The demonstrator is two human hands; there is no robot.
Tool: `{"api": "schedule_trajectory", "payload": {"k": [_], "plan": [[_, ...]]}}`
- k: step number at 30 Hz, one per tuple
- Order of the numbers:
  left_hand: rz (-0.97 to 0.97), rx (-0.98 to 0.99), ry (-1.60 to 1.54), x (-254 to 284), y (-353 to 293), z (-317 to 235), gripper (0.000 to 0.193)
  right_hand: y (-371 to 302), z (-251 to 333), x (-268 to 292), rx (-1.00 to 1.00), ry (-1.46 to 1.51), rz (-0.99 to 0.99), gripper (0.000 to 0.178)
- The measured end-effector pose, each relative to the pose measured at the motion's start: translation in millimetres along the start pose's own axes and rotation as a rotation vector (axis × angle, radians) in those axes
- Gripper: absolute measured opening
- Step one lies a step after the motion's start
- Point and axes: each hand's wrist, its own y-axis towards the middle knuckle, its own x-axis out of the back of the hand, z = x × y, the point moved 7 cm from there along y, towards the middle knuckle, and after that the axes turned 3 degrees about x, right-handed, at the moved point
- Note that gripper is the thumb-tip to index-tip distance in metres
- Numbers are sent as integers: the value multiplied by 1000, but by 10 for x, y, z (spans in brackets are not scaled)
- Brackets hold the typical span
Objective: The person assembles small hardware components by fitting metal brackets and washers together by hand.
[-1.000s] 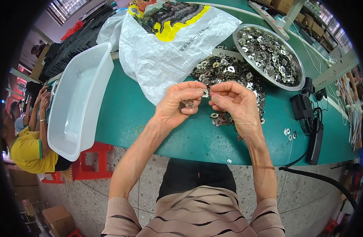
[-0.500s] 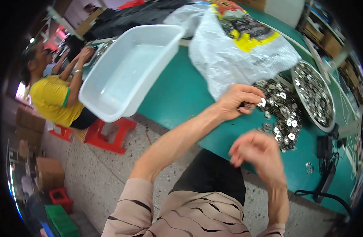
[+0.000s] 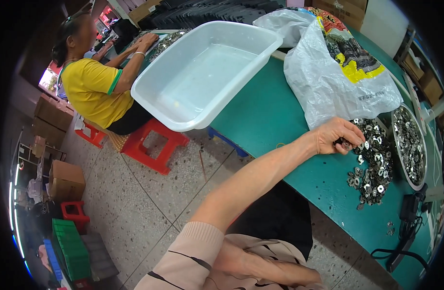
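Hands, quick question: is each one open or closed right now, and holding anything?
Left hand: closed, holding small metal pieces.
Right hand: cannot be told, partly hidden behind the left sleeve.

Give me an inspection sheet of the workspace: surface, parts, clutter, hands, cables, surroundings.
Surface: green table, dark specks near its front edge.
Parts: heap of metal pieces on the table; more fill the steel bowl beside it.
Clutter: white sack beside the heap; white tub jutting past the table edge.
Left hand: curled around held pieces beside the heap.
Right hand: not clearly visible, grip unclear; its forearm crosses the torso.
Cables: black cable near the black adapter.
Surroundings: seated co-worker in yellow, red stool, cardboard box.
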Motion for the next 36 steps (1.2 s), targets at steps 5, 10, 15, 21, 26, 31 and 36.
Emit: {"api": "schedule_trajectory", "payload": {"k": [5,10,15,21,26,31,36], "plan": [[34,25,12,-37,3,-25,11,62,-61,-5,-1,-25,3,21],[42,26,21,-93,21,-33,10,101,-138,27,-4,-42,5,21],[31,29,60,-65,-9,3,13,94,-131,61,25,-74,3,21],[51,43,93,-105,20,25,15,-110,117,226,185,-95,-63,20],[-13,61,164,-22,-103,-88,16,-556,348,440,439,-46,-180,20],[10,80,210,-101,-31,-46,15,-750,480,503,590,-38,-204,20],[16,86,167,-71,-40,-36,15,-870,521,520,692,-45,-206,20]]}}
